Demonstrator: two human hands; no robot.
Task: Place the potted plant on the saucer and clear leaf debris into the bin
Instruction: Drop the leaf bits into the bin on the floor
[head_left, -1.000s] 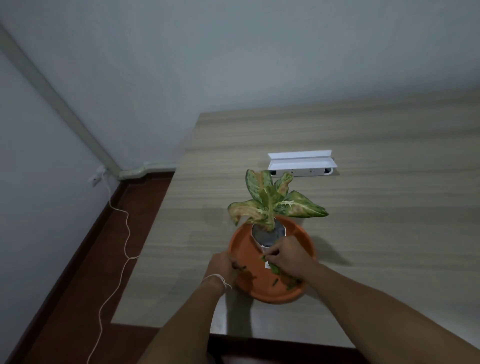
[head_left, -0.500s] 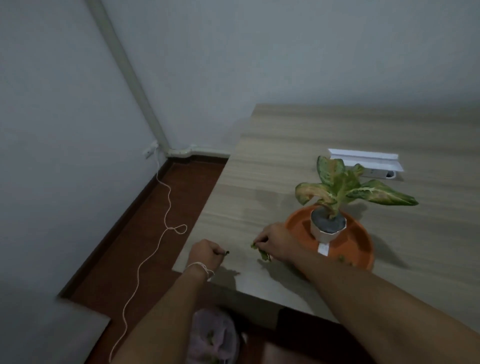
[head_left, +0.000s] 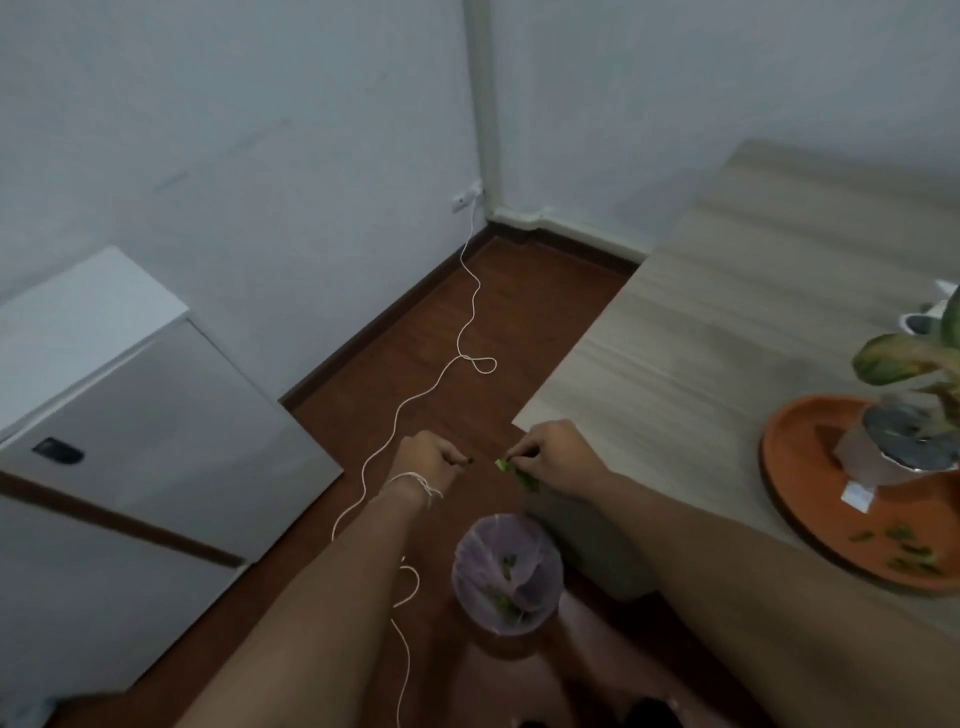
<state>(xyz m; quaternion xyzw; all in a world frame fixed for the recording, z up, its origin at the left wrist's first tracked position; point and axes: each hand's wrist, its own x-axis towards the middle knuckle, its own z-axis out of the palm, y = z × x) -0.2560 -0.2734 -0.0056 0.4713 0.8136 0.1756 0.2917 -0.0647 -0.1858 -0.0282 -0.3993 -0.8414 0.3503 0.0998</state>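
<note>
The potted plant (head_left: 909, 436), variegated leaves in a white pot, stands on the orange saucer (head_left: 800, 499) at the right of the table. Green leaf bits (head_left: 906, 553) lie on the saucer's near side. My right hand (head_left: 558, 457) is past the table's left corner, pinching green leaf scraps (head_left: 514, 470). My left hand (head_left: 428, 460) is beside it over the floor, fingers closed on a small dark leaf piece (head_left: 470, 460). Below both hands stands the bin (head_left: 506, 571), lined with a pale bag and holding leaf pieces.
The wooden table (head_left: 727, 338) fills the right side. A grey cabinet (head_left: 130, 441) stands at the left. A white cable (head_left: 457, 353) runs across the red-brown floor from a wall socket (head_left: 465, 200). A white object sits at the table's far right edge.
Both hands have left the saucer and moved left off the table's corner with leaf scraps, now above the bin. My view has swung left and down.
</note>
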